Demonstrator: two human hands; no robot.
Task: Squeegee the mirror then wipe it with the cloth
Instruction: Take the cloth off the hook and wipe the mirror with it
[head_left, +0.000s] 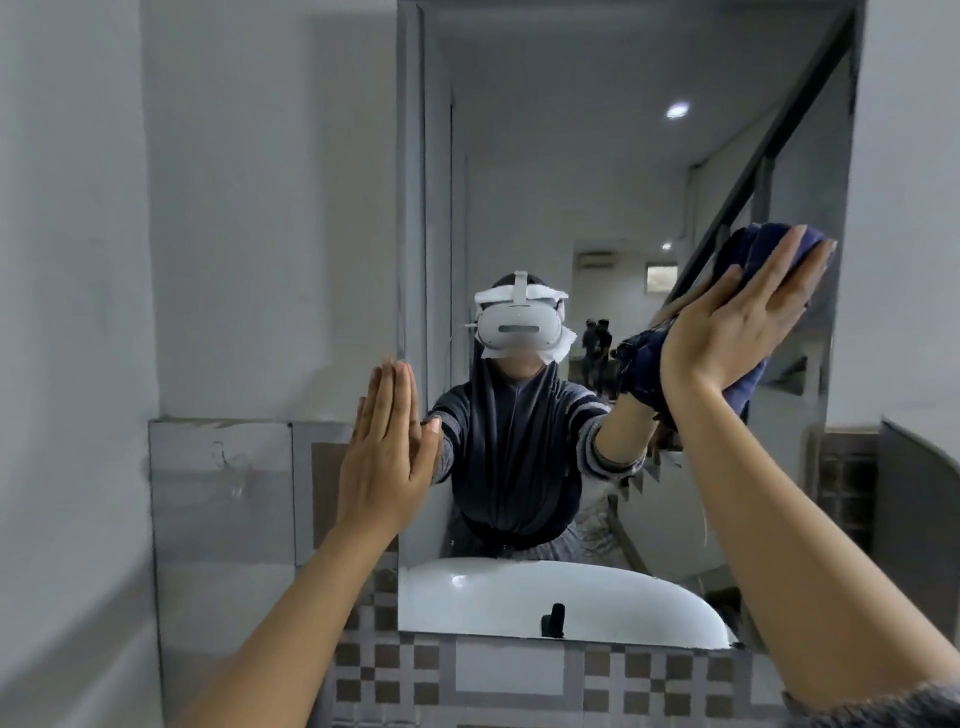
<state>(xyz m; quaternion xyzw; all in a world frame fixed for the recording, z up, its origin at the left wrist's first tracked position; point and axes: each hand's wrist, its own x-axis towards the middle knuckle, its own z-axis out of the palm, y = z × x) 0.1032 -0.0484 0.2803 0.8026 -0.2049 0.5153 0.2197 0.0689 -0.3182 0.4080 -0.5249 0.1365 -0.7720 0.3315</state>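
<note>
- Dark blue cloth (748, 387) sits high on the right side of the mirror (613, 218), pinned flat to the glass under your right hand (737, 322).
- Your right hand fingers (779, 270) are stretched out straight and pressed onto the cloth, not curled around it; cloth edges stick out above the fingertips and below the wrist.
- Your left hand (387, 457) is flat against the left edge of the mirror, fingers (392, 389) straight, together, pointing up, holding nothing.
- Both forearms are bare and reach up from the bottom of the view; a grey knit sleeve (883, 706) shows at the bottom right corner.
- Mirror reflection shows you in a dark hooded top with a white headset (519, 325), plus a white basin (561, 597) with a black tap (553, 621) along the lower edge.
- Checked grey-and-white tiles (467, 675) run below the mirror.
- Plain grey wall (234, 208) is to the left, with a clear hook (236, 475) on the tile panel there.
- Squeegee: can't see it anywhere.
</note>
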